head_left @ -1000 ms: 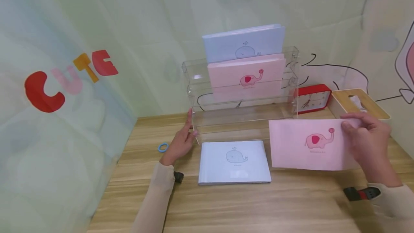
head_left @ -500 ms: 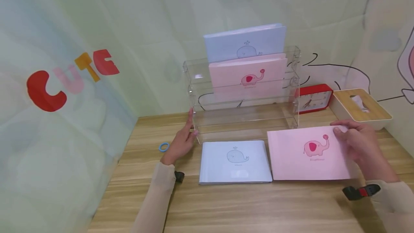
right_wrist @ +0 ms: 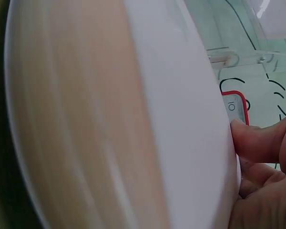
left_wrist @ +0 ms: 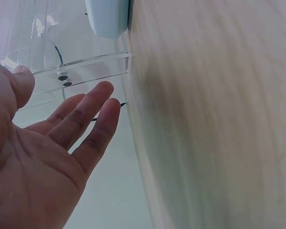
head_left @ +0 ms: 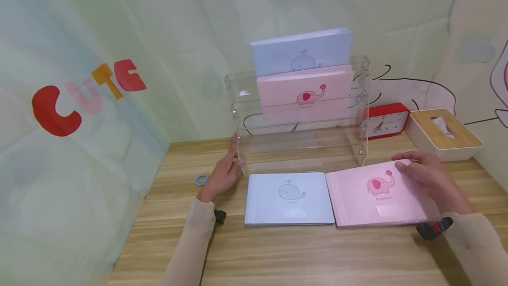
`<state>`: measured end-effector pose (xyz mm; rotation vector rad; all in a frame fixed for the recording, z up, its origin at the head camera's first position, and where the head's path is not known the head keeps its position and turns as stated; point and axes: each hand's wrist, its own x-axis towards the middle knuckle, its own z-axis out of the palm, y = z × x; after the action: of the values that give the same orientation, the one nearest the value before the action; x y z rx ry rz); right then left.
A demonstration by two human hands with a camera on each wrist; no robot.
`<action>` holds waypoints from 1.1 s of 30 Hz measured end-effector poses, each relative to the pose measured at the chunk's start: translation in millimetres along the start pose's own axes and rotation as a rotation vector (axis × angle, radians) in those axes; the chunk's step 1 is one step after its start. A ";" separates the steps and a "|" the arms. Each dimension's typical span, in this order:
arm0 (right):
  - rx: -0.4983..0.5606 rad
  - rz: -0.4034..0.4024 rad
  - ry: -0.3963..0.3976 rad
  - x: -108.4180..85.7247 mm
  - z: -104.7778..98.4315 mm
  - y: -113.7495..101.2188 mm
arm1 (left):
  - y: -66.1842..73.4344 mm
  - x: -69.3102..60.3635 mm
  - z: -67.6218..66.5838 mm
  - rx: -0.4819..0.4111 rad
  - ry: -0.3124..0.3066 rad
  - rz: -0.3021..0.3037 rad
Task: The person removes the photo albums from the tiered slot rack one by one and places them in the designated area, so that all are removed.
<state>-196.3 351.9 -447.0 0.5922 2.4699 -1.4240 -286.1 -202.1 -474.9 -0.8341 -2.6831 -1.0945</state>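
My right hand (head_left: pixel 430 178) pinches a pink photo album (head_left: pixel 357 197) by its upper right part, thumb on the cover. An elephant is drawn on this album, and it lies on the table or nearly so. Its pale glossy surface (right_wrist: pixel 181 119) fills much of the right wrist view. Close to its left edge lies a light blue album (head_left: pixel 293 210) with a whale. My left hand (head_left: pixel 221 179) is at the left side panel of a clear acrylic rack (head_left: pixel 297 140); its fingers look extended in the left wrist view, where the palm (left_wrist: pixel 33 176) shows.
Another blue whale album (head_left: pixel 274 54) and a pink elephant album (head_left: pixel 274 92) stand in the rack's upper tiers. Right of the rack are a red clock (head_left: pixel 386 120) and a tissue box (head_left: pixel 444 129). A blue ring (head_left: pixel 201 180) lies left of my left hand.
My right hand has brought the pink album down and slightly left, from raised above the table to beside the blue album. The left hand has stayed at the rack.
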 end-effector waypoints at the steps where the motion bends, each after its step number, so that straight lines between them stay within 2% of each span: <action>1: -0.002 0.014 -0.006 0.7 0.6 0.6 | 5.3 -0.7 -1.0 -0.002 -0.010 -0.025; 5: 0.009 0.052 -0.023 2.7 2.2 2.3 | 4.5 -0.1 -1.1 0.020 -0.029 -0.062; 7: 0.019 0.051 -0.030 3.5 2.4 3.0 | 4.5 -0.2 -1.2 0.025 -0.032 -0.061; 12: 0.039 0.071 -0.023 5.3 4.3 4.1 | 6.2 -1.0 -1.1 0.010 -0.017 -0.026; 16: 0.050 0.082 -0.015 6.8 5.7 5.8 | 6.3 -1.5 -0.5 0.031 0.003 0.000; 20: 0.063 0.106 -0.015 8.8 7.0 7.6 | 7.5 -0.8 -1.1 0.007 -0.003 0.003; 22: 0.075 0.113 0.001 10.4 8.5 7.9 | 7.8 -0.5 -1.1 0.029 0.006 0.007; 25: 0.083 0.117 0.027 12.0 10.3 7.8 | 9.0 -0.4 -1.1 0.037 0.010 0.000; 31: 0.039 0.089 0.070 11.1 12.5 7.7 | 9.0 -0.1 -2.1 0.016 -0.031 -0.068; 33: 0.046 0.078 0.081 10.7 13.6 7.6 | 8.7 -1.0 -2.5 0.014 -0.029 -0.067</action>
<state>-202.4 345.9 -463.9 0.7613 2.4514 -1.4583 -280.8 -199.1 -468.1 -0.7684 -2.7579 -1.0849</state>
